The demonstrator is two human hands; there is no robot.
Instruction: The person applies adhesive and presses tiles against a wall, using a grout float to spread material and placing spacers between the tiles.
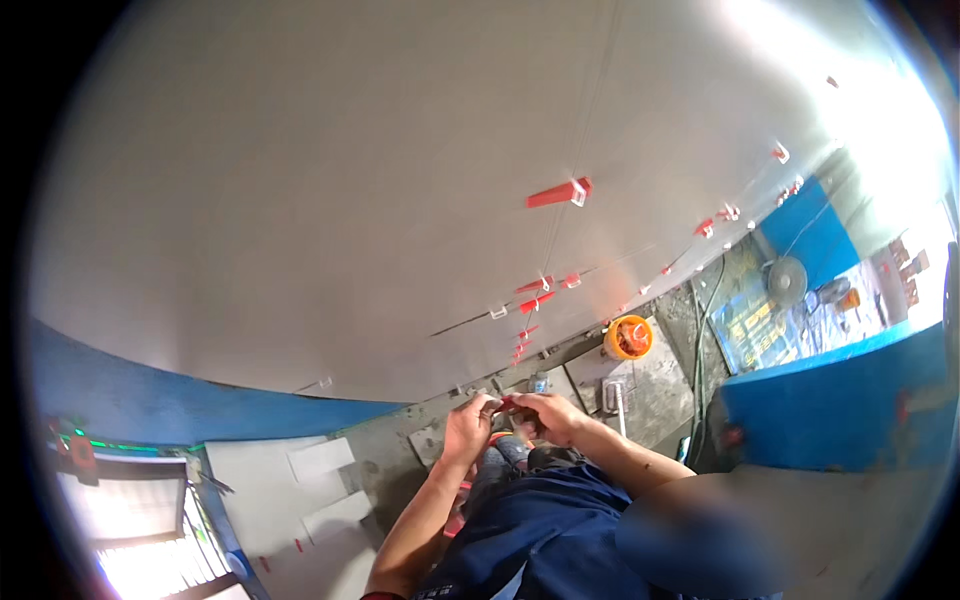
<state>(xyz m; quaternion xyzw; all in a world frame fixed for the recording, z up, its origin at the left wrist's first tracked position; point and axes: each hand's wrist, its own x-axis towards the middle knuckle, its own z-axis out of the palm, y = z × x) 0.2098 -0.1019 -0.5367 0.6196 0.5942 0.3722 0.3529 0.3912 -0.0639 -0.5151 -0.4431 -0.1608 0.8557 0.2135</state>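
My left hand (468,428) and my right hand (549,414) meet in front of my body, close to the foot of a large pale grey tiled wall (330,200). Both have their fingers pinched on a small red tile-levelling wedge (506,404), mostly covered by the fingertips. Similar red wedges (555,194) stick out of white clips (498,312) along the tile joints ahead. Below the wall stands an orange bucket (610,346) with red pieces in it.
A white-handled tool (619,410) and a small bottle (540,382) are on the dusty floor. Cut tile pieces (322,458) lie at left, near a bright window (150,550). A round fan (787,281) and blue panels (840,400) stand at right; a dark cable (700,370) crosses the floor.
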